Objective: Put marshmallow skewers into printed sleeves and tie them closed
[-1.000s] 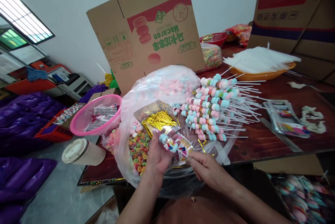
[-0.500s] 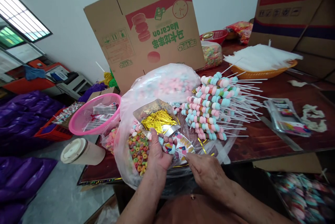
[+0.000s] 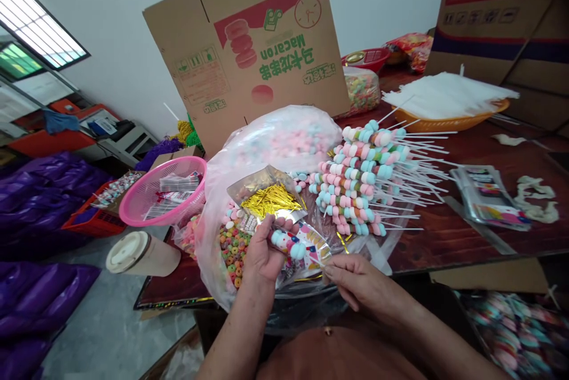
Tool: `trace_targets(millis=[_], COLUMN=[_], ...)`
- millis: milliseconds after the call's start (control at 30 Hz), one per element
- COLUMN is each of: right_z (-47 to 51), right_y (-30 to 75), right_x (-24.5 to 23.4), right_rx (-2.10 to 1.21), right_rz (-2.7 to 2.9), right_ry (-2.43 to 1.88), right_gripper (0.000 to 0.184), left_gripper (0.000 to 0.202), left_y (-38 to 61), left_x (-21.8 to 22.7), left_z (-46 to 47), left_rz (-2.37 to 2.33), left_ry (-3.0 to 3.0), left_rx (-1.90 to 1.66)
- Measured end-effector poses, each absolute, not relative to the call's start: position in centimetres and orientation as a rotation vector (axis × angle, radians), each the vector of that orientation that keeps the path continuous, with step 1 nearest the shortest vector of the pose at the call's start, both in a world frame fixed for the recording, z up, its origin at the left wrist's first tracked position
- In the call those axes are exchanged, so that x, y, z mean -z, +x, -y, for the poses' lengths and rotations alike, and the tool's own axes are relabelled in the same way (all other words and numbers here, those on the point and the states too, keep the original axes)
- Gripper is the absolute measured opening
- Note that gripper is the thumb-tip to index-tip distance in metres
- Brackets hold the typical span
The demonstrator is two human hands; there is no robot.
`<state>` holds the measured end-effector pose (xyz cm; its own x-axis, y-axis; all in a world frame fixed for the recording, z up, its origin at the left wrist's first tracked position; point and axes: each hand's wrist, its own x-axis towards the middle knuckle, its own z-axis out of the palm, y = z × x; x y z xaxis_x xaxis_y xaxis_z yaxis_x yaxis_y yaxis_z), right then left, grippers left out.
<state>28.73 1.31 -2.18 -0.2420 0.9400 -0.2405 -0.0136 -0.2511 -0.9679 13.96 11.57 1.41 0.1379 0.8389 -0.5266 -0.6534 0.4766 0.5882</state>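
Blue-and-white marshmallow skewer (image 3: 290, 243) held slantwise between two hands, over a printed packet (image 3: 313, 240) at the table's near edge.
Left hand (image 3: 262, 258) has its fingers curled around the sweets, palm up; right hand (image 3: 360, 279) pinches the white stick (image 3: 316, 261) near its lower end — a two-point hold that looks steady. Coloured print shows over the sweets, probably a clear wrapper, though its edges are too small to tell. To do this well, the left grip should cradle rather than squeeze, since marshmallow likely dents, while the right fingertips should stay in line with the stick so it does not bend — and both hands are best clear of the loose gold ties (image 3: 271, 199) just beyond and the piled skewers (image 3: 355, 181) to the right.
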Motion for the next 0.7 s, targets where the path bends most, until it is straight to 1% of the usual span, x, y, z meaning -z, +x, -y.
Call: trace_targets(millis=[133,200,467,567,700], right_z=[-0.9,-0.8,-0.5,-0.4,-0.7], right_y=[28.6,28.7,27.6,26.7,26.2], right_x=[1.7,1.8,2.5,2.3,2.2], right_rx=[-1.028,-0.882,-0.645,-0.644,-0.729], right_rz=[1.626,1.741,1.894,1.913,1.814], right_ry=[-1.459,-1.542,-1.75,-1.766,-1.681], right_gripper=[0.035,0.033,0.03,0.029,0.03], left_gripper=[0.025,0.029,0.033,0.036,0.042], left_y=[14.1,14.0,15.4,16.2,16.7], left_x=[-2.6,-2.9,-2.3,-1.8,-1.3], left_z=[-11.7,-11.5,-9.9,-9.2,-8.7], left_rz=[-1.049,-1.07,-1.11,-1.095,-1.061], left_ry=[0.113,0.102,0.187,0.19,0.253], left_rx=[-0.981,-0.958,-1.029,-1.065,-1.021])
